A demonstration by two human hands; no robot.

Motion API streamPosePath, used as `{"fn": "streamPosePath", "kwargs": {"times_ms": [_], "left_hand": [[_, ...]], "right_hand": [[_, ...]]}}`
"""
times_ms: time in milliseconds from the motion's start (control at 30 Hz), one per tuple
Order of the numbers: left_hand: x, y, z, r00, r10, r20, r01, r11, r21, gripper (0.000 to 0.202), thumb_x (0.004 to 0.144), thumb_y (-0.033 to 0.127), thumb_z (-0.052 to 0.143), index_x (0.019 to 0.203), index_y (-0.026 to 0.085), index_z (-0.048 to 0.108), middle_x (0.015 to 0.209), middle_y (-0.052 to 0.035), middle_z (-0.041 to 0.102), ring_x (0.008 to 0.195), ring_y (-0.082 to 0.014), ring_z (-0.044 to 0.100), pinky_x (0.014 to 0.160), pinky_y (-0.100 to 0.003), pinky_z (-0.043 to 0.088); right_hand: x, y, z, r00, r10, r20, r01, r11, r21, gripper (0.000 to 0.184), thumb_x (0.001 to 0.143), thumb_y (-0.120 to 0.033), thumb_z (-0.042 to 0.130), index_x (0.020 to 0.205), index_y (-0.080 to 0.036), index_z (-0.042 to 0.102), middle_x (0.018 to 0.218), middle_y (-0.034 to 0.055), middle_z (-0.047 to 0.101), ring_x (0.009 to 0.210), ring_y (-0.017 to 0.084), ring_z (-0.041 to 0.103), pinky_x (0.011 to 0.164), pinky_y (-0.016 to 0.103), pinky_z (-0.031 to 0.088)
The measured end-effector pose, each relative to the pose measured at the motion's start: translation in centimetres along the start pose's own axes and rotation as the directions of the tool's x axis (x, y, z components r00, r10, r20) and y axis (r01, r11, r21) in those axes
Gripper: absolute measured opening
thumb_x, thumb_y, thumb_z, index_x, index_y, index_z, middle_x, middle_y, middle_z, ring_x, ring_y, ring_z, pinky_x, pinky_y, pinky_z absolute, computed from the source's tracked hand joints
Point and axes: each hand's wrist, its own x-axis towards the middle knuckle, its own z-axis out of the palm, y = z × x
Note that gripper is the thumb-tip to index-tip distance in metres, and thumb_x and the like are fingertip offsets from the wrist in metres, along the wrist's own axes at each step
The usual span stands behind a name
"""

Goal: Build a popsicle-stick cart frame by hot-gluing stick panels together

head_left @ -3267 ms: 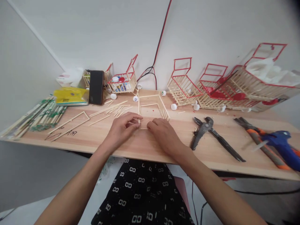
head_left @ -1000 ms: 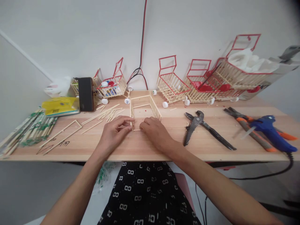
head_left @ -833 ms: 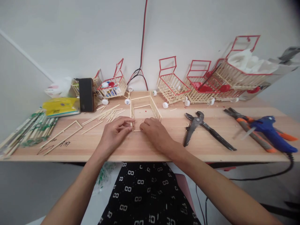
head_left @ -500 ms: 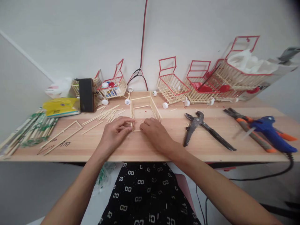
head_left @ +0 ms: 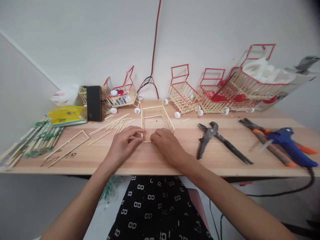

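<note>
A small box-shaped frame of thin wooden sticks (head_left: 153, 107) stands on the table in front of me, with its near edge between my hands. My left hand (head_left: 126, 143) pinches the frame's near left corner between thumb and fingers. At the near side, my right hand (head_left: 166, 145) has its fingers curled down beside the frame's bottom stick; what its fingertips grip is hidden under the hand. Loose cut sticks (head_left: 117, 124) lie left of the frame, and a bent stick piece (head_left: 72, 141) rests farther left.
Black pliers (head_left: 208, 136), orange-handled pliers (head_left: 265, 143) and a blue glue gun (head_left: 287, 143) lie on the right. Miniature stick carts (head_left: 186, 95) with red handles line the wall. Bundled sticks (head_left: 43, 140), a yellow packet (head_left: 66, 115) and a black phone-like object (head_left: 94, 103) stand left.
The whole view has shifted slightly, so everything sits a little lower and to the right. Both hands keep nearly the same hold at the stick frame.
</note>
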Motion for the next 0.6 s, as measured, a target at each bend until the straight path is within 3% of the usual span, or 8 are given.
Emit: {"fn": "streamPosePath", "kwargs": {"times_ms": [267,600], "left_hand": [[0.5,-0.1,-0.7,0.998,0.058,0.022,-0.059,0.998,0.016,0.022,0.085,0.017,0.059,0.104,0.024,0.067,0.104,-0.0038,0.067,0.082,-0.0115,0.065,0.070,-0.024,0.056],[3.6,-1.2,-0.8,0.980,0.155,0.124,-0.155,0.988,-0.009,0.023,0.086,0.017,0.057,0.106,0.022,0.066,0.100,-0.0059,0.066,0.085,-0.0146,0.064,0.069,-0.025,0.057]], "right_hand": [[0.2,0.1,-0.2,1.000,-0.002,-0.008,0.002,1.000,-0.007,0.009,0.090,-0.011,0.053,0.086,-0.016,0.060,0.091,0.0063,0.060,0.085,0.020,0.048,0.078,0.031,0.034],[1.6,1.3,-0.8,0.998,0.055,-0.012,-0.056,0.996,-0.074,0.013,0.091,-0.011,0.053,0.084,-0.015,0.063,0.086,0.0073,0.061,0.081,0.019,0.047,0.073,0.031,0.033]]}}
